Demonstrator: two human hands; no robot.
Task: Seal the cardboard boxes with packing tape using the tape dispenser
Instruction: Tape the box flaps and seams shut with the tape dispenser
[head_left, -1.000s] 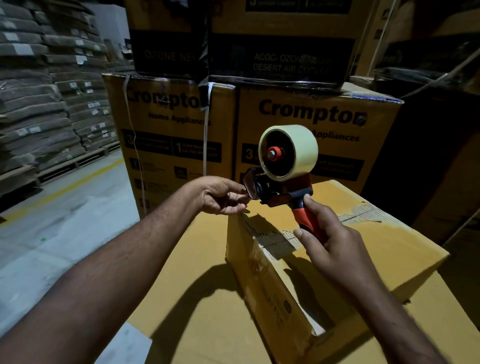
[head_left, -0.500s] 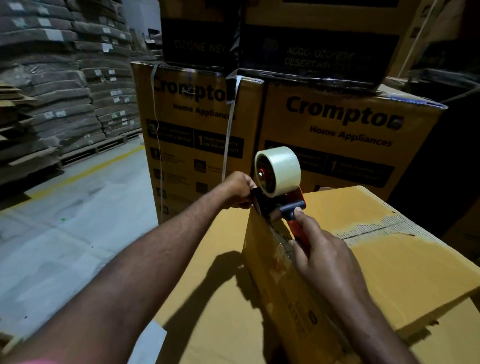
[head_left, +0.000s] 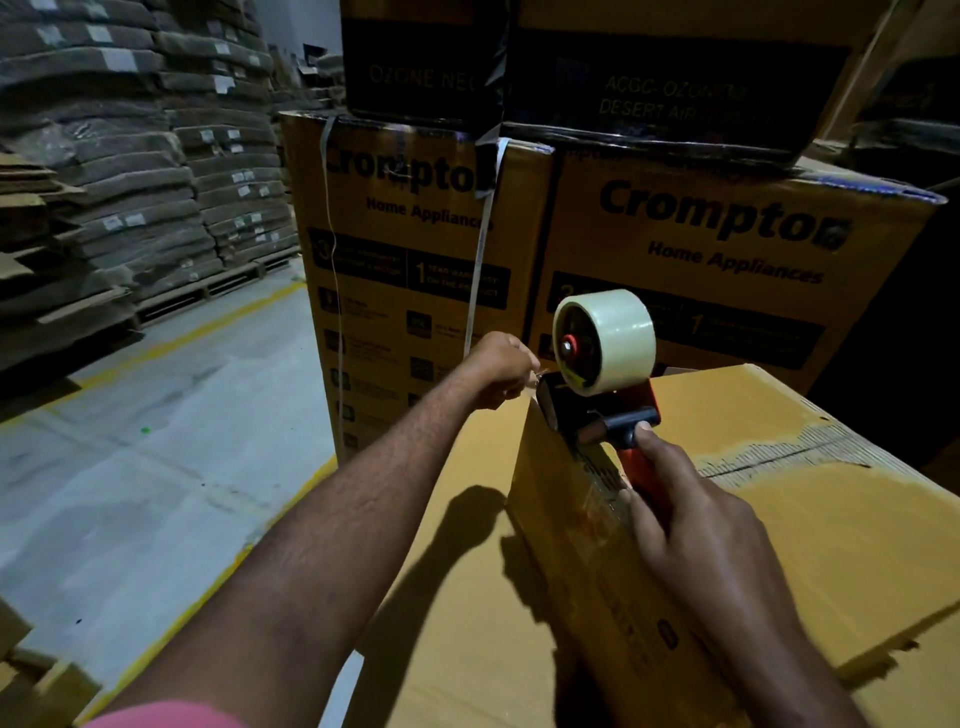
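My right hand (head_left: 691, 525) has its fingers clamped round the red handle of the black-and-red plastic tape dispenser (head_left: 597, 415), which sits on the upper left edge of the plain yellow-brown cardboard box (head_left: 831, 545), its pale roll of packing tape (head_left: 610, 340) upright. My left hand (head_left: 501, 366), fingers curled together, pinches the clear loose tape end (head_left: 540, 373) just beside the dispenser's front, at the box's far corner

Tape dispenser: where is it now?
Head view, right of centre: the tape dispenser rests at the far left corner of the cardboard box, right hand gripping its handle, left hand just left of it.
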